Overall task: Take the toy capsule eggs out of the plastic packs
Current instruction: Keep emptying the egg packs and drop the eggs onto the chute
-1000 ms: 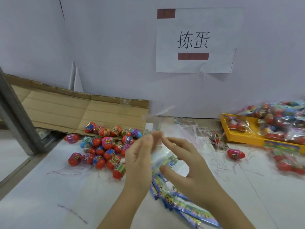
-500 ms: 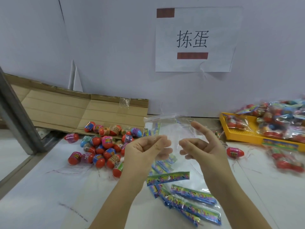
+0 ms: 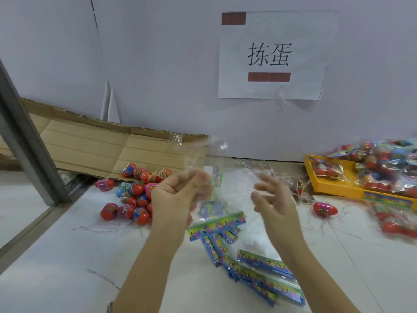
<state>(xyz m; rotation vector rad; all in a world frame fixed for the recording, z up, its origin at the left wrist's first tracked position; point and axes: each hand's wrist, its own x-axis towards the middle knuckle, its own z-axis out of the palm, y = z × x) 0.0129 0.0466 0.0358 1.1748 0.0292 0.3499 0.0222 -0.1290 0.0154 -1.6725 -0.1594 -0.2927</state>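
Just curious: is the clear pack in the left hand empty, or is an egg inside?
Empty, it seems: the clear pack, gripped by the left hand, shows no egg through its plastic, though blurred.

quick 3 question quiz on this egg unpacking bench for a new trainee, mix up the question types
1. True or false: the yellow tray holding full packs stands on the person's right.
2. Pick one: the loose egg pile lies A) by the flattened cardboard, B) in the tray, C) in a bucket.
3. Short answer: what does the left hand grip?

Key: 1 true; 2 A; 3 a clear plastic pack, blurred in this view.
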